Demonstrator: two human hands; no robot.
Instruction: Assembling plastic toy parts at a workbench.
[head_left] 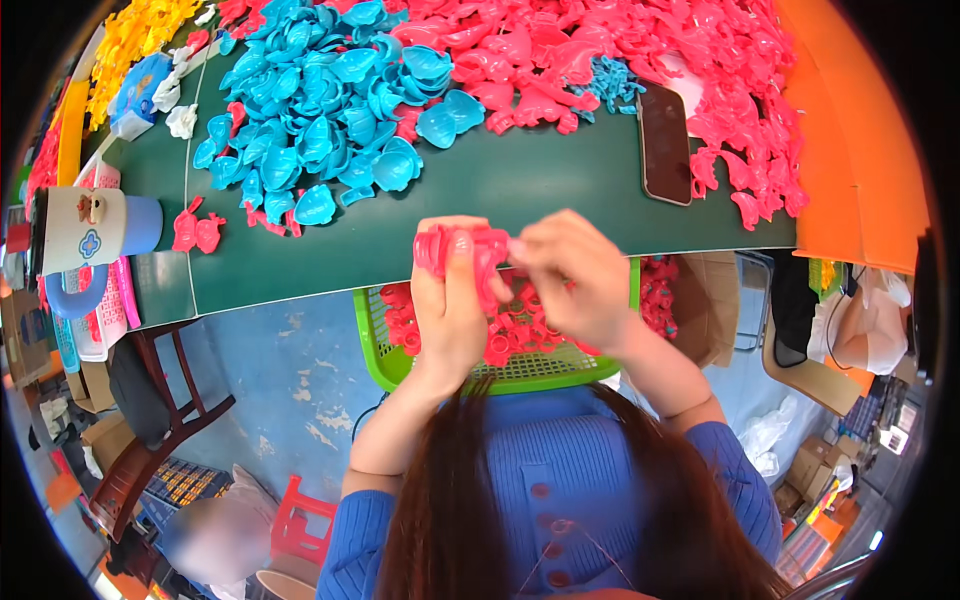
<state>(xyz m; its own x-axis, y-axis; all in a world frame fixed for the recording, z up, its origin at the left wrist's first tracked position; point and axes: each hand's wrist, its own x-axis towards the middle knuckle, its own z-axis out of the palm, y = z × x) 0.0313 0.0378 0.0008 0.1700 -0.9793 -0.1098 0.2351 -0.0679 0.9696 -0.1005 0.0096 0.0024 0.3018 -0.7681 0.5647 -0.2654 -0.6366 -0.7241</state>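
My left hand (447, 310) grips a pink plastic toy piece (462, 250), held just over the near edge of the dark green table (500, 190). My right hand (575, 275) pinches the same piece from its right side, fingers closed on it. Both hands hover above a green mesh basket (380, 355) on my lap, which holds several pink plastic pieces (515, 330). On the table behind lie a heap of blue shell-shaped plastic parts (320, 120) and a heap of pink plastic parts (600, 50).
A dark phone (664, 142) lies on the table at right. A white and blue mug (95, 228) stands at the left edge, with two loose pink parts (198, 230) beside it. Yellow parts (135, 35) are piled far left. Orange board (850, 130) borders the right. Another person (215, 540) sits below left.
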